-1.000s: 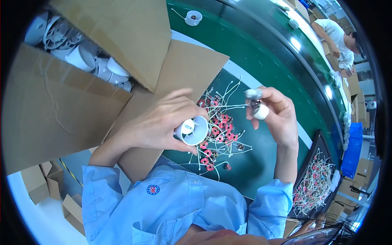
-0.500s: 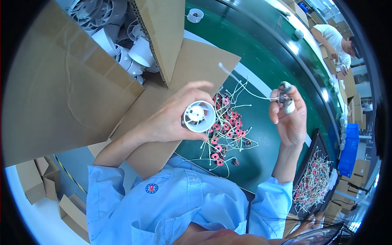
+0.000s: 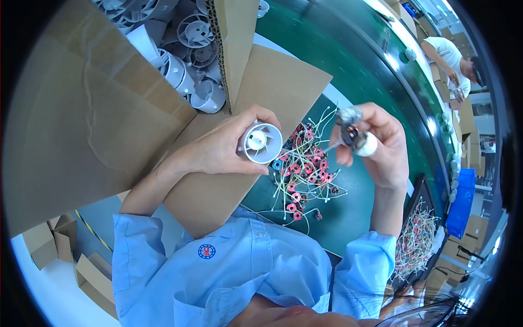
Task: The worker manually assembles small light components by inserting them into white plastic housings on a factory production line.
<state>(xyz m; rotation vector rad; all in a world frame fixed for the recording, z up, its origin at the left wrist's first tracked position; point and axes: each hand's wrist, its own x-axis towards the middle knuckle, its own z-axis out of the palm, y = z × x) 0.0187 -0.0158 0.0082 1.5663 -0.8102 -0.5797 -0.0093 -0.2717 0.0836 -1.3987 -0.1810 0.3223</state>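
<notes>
In the head view, a white plastic housing [image 3: 261, 143] is gripped in the left hand [image 3: 218, 150], its open end turned toward the camera, above the edge of a cardboard flap [image 3: 272, 82]. A small wound coil [image 3: 351, 133] with thin leads is pinched between the fingers of the right hand [image 3: 384, 144], held to the right of the housing and apart from it.

Several slips can be judged likely. The coil's fine leads could be bent or snagged on the heap of red coils with pale wires [image 3: 305, 174] lying just beneath both hands on the green table [image 3: 348, 218]. The grip on the coil is small and by the fingertips only, so it could be dropped into that heap and lost among look-alikes. The housing could be knocked against the upright wall of the cardboard box [image 3: 234, 49].

Open room is found between the two hands and to the right over the bare green surface. On the left, movement is hemmed in by the box full of white housings [image 3: 185, 60]. Far right, a tray of wired parts [image 3: 417, 240] sits at the table edge, and another person [image 3: 452, 57] works well apart.
</notes>
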